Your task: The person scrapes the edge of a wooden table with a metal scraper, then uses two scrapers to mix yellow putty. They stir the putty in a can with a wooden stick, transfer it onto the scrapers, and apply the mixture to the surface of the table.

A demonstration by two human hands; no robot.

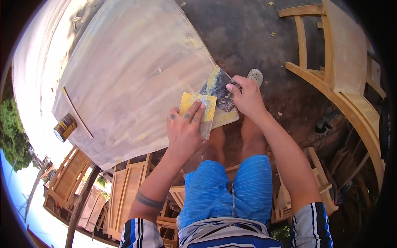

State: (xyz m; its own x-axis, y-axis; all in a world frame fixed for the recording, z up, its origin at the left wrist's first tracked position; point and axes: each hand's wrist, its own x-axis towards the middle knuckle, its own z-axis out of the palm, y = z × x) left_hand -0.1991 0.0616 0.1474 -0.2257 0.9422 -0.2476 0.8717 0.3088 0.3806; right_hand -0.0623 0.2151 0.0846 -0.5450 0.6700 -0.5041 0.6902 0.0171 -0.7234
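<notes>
My left hand (186,124) grips a flat square spreader (205,108) smeared with yellow paste, its fingers stretched over the upper face. A see-through strip shows along the spreader's lower right side. In my right hand (247,95), a dark flat plate (223,97) with yellow and pale blue smears is pinched between thumb and fingers. The two flat pieces meet or overlap in this view, over the near right corner of a large pale wooden panel (128,70). Yellow filler-like patches mark the panel near this corner and along its right edge.
A small labelled can (65,127) and a thin stick (77,112) lie on the panel's left part. Wooden chair-like frames (331,74) stand at right. Several wooden panels and furniture parts (128,186) are below and behind the panel. A light clog (255,77) is on the dark ground.
</notes>
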